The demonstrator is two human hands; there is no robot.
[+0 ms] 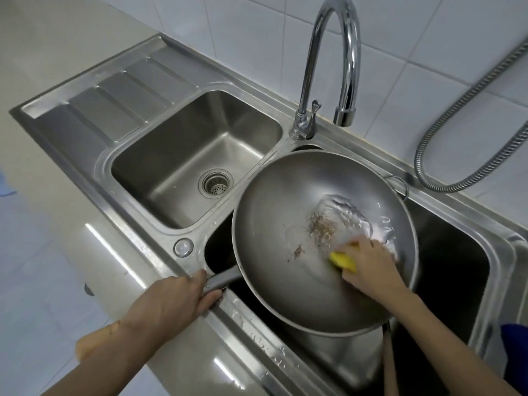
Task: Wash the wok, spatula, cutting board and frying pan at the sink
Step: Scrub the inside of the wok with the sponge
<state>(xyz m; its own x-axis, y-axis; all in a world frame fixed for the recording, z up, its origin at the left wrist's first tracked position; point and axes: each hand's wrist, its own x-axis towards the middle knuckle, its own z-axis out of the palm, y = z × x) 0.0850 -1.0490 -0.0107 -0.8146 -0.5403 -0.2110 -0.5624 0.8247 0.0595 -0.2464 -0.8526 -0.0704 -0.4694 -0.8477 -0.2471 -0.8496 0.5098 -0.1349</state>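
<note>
Wok (285,224) fills the right basin of the steel sink (160,224), tilted so its round bowl faces up and toward the camera, its rim overhanging the divider between the two basins. Its inside is smooth, dull grey metal, deep and evenly curved. Near the centre sits a patch of brown, crumbly residue (321,227), with a smaller speck at about 8 o'clock from it. A shallow pool of clear water (348,212) lies at 1 o'clock from the patch, rippled and glinting, with pale foam along its right edge. A thin wire loop handle (400,184) sticks out from the wok's rim at 2 o'clock; the long grey handle (223,280) leaves the rim at 8 o'clock.

Left hand (171,304) wraps that long handle, fingers curled tight around it and thumb on top, over the sink's front ledge. Right hand (368,264) lies inside the wok at about 4 o'clock from the residue, fingers bent and pressed together on a yellow sponge (343,260), which is held flat against the metal.

The left basin is rectangular with rounded corners, brushed steel, with a round perforated drain (215,183) in its floor. A ribbed draining board runs off at 10 o'clock. A chrome gooseneck tap (328,67) arches above the wok at 12 o'clock, and a coiled metal hose (457,115) hangs against the white tiled wall at 2 o'clock.
</note>
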